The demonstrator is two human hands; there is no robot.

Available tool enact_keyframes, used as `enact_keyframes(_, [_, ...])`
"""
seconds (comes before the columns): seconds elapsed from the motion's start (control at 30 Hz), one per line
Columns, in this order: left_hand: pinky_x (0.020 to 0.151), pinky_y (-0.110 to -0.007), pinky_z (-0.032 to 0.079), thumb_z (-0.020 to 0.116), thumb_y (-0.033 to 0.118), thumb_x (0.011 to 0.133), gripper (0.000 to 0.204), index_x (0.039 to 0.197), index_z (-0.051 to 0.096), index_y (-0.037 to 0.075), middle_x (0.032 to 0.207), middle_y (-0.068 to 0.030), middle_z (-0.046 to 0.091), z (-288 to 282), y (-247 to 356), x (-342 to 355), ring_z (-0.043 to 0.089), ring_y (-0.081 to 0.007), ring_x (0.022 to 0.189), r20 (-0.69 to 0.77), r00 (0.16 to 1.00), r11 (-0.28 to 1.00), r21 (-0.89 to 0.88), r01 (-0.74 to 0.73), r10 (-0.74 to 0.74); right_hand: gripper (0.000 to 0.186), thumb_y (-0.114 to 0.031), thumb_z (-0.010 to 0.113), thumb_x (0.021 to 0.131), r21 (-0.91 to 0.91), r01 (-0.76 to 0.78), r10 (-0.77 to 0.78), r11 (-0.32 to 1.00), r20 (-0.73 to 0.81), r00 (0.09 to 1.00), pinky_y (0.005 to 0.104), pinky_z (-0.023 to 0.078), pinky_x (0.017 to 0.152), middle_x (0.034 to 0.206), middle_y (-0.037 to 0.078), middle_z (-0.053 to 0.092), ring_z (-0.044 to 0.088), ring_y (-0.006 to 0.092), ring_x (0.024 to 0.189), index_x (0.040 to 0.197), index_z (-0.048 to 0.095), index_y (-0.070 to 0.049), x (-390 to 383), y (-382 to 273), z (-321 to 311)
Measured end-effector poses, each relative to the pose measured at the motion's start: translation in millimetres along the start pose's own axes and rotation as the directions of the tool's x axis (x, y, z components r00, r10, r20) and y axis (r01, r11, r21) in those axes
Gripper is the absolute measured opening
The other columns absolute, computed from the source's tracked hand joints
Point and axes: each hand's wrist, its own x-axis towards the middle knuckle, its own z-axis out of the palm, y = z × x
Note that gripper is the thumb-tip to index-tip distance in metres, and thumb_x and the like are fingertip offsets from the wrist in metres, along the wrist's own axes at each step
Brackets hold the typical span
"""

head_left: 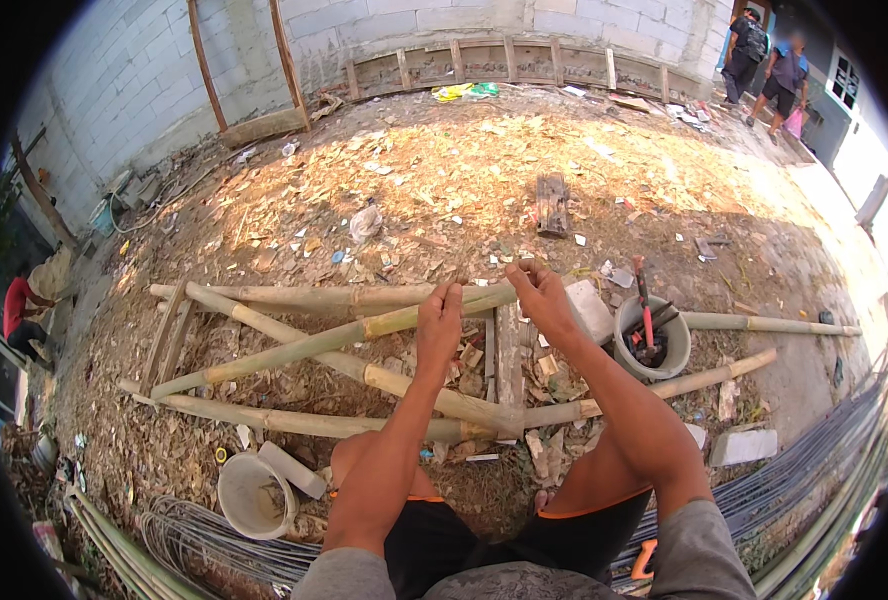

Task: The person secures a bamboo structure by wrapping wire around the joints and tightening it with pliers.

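Both my hands are over the right end of a bamboo frame on the ground. My left hand (pixel 440 318) is closed, thumb and fingers pressed together, beside the upper part of a greenish diagonal bamboo pole (pixel 314 345). At that pole's upper end my right hand (pixel 544 298) is closed in a pinch. Whatever either hand holds is too small to make out. A second diagonal pole (pixel 404 382) crosses beneath the first. Two long poles, a far one (pixel 314 296) and a near one (pixel 274 420), are joined by a wooden crosspiece (pixel 508 360) below my right hand.
A bucket (pixel 654 350) holding a red-handled hammer (pixel 645 300) and other tools stands right. Near left is a grey bucket (pixel 256 495). Steel rods (pixel 764 500) and bamboo (pixel 834 530) lie near right. Two people (pixel 786 75) walk far right; another person (pixel 26 310) crouches left.
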Motion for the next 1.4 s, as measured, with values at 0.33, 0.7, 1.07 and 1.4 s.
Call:
enact_keyframes(0.33, [0.084, -0.043, 0.051, 0.055, 0.046, 0.111, 0.049, 0.123, 0.073, 0.003, 0.099, -0.0173, 0.075, 1.5, 17.5, -7.1, 0.065, -0.0312, 0.088, -0.055, 0.979, 0.923, 0.349, -0.165, 0.195, 0.066, -0.052, 0.071, 0.099, 0.252, -0.153, 0.174, 0.956, -0.064, 0.983, 0.0304, 0.047, 0.067, 0.093, 0.005, 0.067, 0.059, 0.0103, 0.075, 0.142, 0.055, -0.004, 20.5, 3.8, -31.6])
enact_keyframes(0.7, [0.063, -0.028, 0.034, 0.051, 0.037, 0.113, 0.04, 0.11, 0.075, 0.005, 0.071, 0.0067, 0.039, -21.6, 24.9, 6.6, 0.037, -0.0049, 0.068, 0.003, 0.997, 0.996, 0.03, -0.083, 0.083, 0.121, -0.08, 0.075, 0.077, -0.621, 0.044, 0.434, 0.783, 0.595, 0.677, 0.0544, 0.04, 0.12, 0.165, 0.022, 0.042, 0.05, 0.035, 0.146, 0.17, 0.028, -0.02, 32.1, -14.2, -108.1])
enact_keyframes(1.07, [0.058, -0.025, 0.026, 0.052, 0.039, 0.112, 0.041, 0.104, 0.074, 0.006, 0.069, 0.0086, 0.039, -8.1, 25.4, -7.0, 0.034, -0.0041, 0.063, 0.26, 0.963, 0.994, 0.066, -0.092, 0.072, 0.075, -0.068, 0.049, 0.106, 0.171, -0.269, 0.262, 0.948, 0.062, 0.963, 0.0287, 0.049, 0.077, 0.112, 0.007, 0.075, 0.06, 0.0101, 0.083, 0.135, 0.068, -0.001, 23.0, -33.1, -110.0])
enact_keyframes(1.4, [0.056, -0.026, 0.035, 0.051, 0.038, 0.113, 0.041, 0.107, 0.075, 0.006, 0.066, 0.0061, 0.047, 19.6, 15.6, -12.6, 0.041, -0.0044, 0.059, 0.403, 0.914, 0.993, 0.088, -0.075, 0.033, 0.043, -0.042, 0.071, 0.104, 0.386, -0.219, 0.197, 0.896, 0.097, 0.976, 0.024, 0.052, 0.068, 0.101, 0.003, 0.074, 0.063, 0.0061, 0.076, 0.127, 0.072, -0.006, 22.4, -31.0, -56.1])
